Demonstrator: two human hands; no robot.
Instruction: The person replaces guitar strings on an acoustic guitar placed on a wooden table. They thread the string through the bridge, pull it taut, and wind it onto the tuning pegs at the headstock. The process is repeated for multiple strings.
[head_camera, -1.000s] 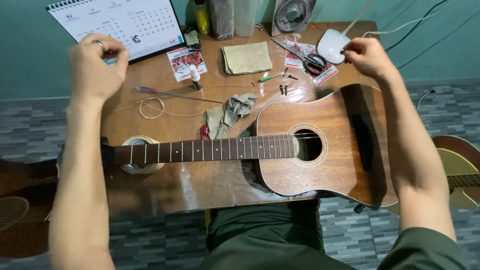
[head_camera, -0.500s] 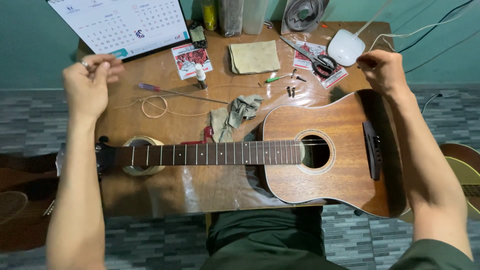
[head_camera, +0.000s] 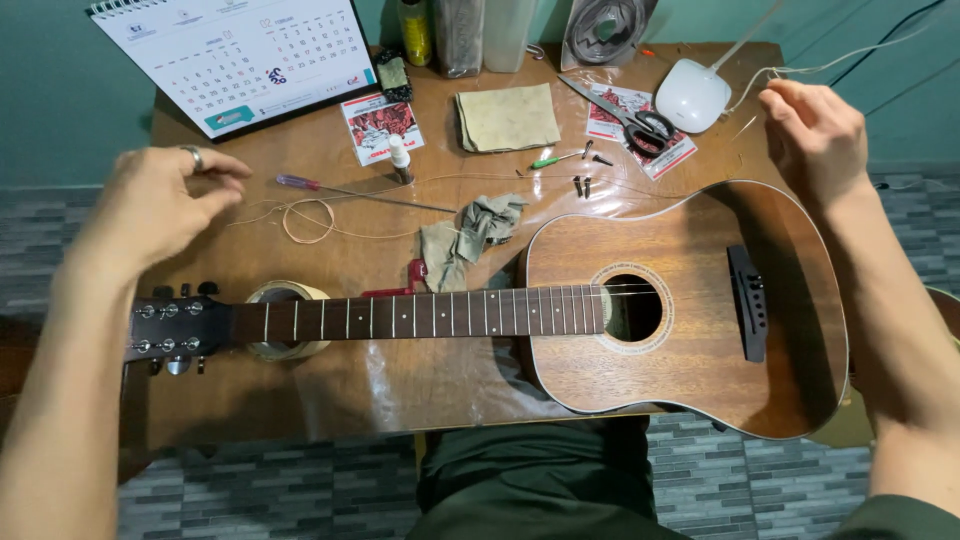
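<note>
A brown acoustic guitar (head_camera: 700, 390) lies face up across a wooden table (head_camera: 400, 390), with its neck (head_camera: 420, 315) pointing left and its headstock (head_camera: 175, 330) at the left edge. My left hand (head_camera: 165, 205), wearing a ring, hovers above the headstock with thumb and fingers pinched together. Past the guitar's lower bout, my right hand (head_camera: 815, 130) is raised with its fingertips pinched on a thin wire. A fine guitar string (head_camera: 450, 182) runs across the table between the two hands, with a coiled loop (head_camera: 307, 220) near my left hand.
A roll of tape (head_camera: 285, 295) props the neck. Behind the guitar lie a screwdriver (head_camera: 300, 183), a crumpled rag (head_camera: 470, 235), bridge pins (head_camera: 582, 185), a small bottle (head_camera: 400, 158), a folded cloth (head_camera: 507, 117), scissors (head_camera: 625, 112), a white device (head_camera: 692, 95) and a desk calendar (head_camera: 235, 60).
Both hands have come down and spread outward, my left toward the headstock side and my right toward the guitar's lower bout. The guitar has not moved.
</note>
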